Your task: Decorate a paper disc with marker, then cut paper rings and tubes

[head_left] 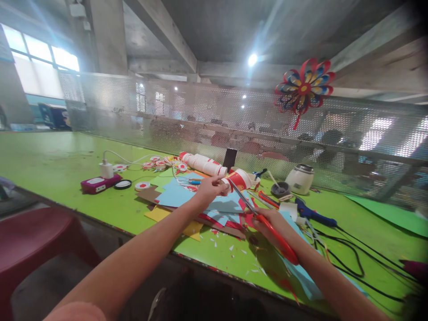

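Observation:
My left hand (212, 188) is closed on a red and white paper cup (240, 179), which lies on its side with its wide end to the right. Red-handled scissors (277, 240) are in my right hand (272, 223), their blades pointing up and left against the near side of the cup. Whether the blades are parted is too small to tell. Under both hands spread sheets of light blue paper (180, 196) over brown card. Behind my left hand lies a long stack of white paper cups (203, 164).
A blue glue gun (314, 215) with black cables lies right, near a white pot (300, 179). At left are a purple power strip (100, 183) and a black ring (123, 184). Paper scraps litter the green table (147, 223). A paper flower (304, 88) hangs on the mesh screen.

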{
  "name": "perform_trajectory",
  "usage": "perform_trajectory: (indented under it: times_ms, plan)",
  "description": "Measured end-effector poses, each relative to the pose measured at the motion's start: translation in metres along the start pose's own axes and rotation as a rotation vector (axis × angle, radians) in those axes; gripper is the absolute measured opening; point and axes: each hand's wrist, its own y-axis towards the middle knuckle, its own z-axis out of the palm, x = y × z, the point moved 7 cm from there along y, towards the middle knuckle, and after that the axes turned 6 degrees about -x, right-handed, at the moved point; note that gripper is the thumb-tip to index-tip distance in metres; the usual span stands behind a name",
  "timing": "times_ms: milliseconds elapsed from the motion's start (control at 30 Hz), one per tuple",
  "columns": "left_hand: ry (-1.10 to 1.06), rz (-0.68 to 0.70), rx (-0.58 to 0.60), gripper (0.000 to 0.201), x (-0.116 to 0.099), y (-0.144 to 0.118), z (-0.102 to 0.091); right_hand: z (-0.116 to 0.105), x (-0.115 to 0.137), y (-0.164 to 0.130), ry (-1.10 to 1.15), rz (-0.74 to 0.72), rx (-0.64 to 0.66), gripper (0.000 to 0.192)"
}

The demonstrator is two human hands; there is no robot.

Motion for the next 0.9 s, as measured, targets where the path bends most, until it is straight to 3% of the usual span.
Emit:
perform_trajectory:
  times_ms: [467,633,900]
  plan:
    - [-0.121,-0.075,0.026,0.046,-0.002,0.0,-0.002,-0.009,0.015,-0.002,0.019,-0.011,0.028,0.036]
    - [-0.065,-0.036,0.001,0.03,-0.001,0.004,-0.005,-0.013,0.025,-0.002,0.032,-0.024,0.054,0.038]
    - [0.067,0.055,-0.056,0.027,-0.008,0.0,-0.005,-0.011,0.027,-0.005,0.017,-0.013,0.055,0.039]
